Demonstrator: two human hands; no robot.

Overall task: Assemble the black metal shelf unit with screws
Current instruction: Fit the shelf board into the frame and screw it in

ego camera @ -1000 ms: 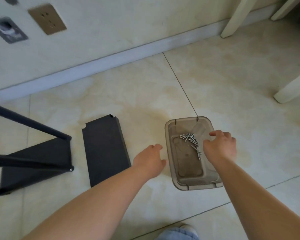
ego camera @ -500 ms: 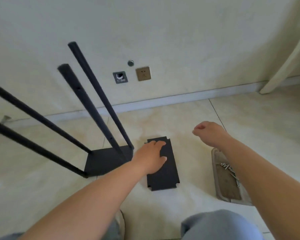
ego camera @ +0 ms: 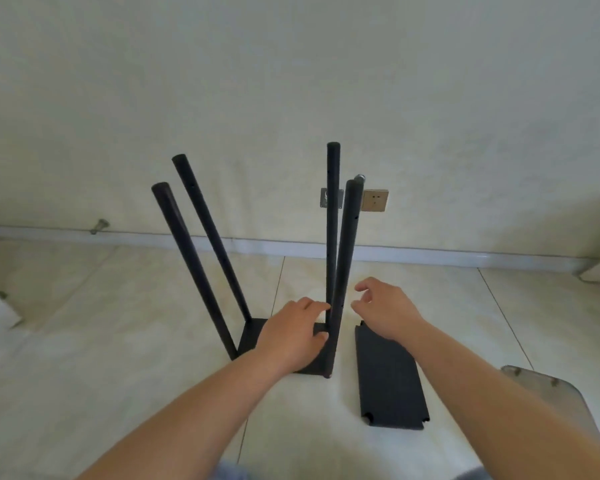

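Shelf frame stands on the floor near the wall, four posts up. Your left hand sits at the near-right post, fingers loose, grip unclear. Right hand hovers just beside it, fingers relaxed, empty. Loose shelf panel lies flat right of the frame.
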